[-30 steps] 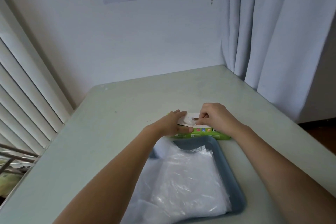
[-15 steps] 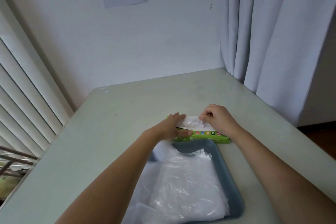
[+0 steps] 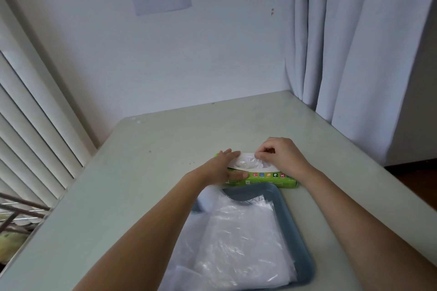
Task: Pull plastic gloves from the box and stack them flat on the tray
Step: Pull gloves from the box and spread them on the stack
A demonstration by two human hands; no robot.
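Head view: tray (image 3: 292, 215) holds flat gloves (image 3: 241, 243); right fingers (image 3: 262, 155) pinch a glove (image 3: 246, 163) in the box (image 3: 267, 181), left fingers (image 3: 230, 155) straight, pressing it.

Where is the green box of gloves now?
In the head view's centre, the green cardboard glove box lies just beyond the grey-blue plastic tray, with the left hand on its left end and the right hand at its opening.
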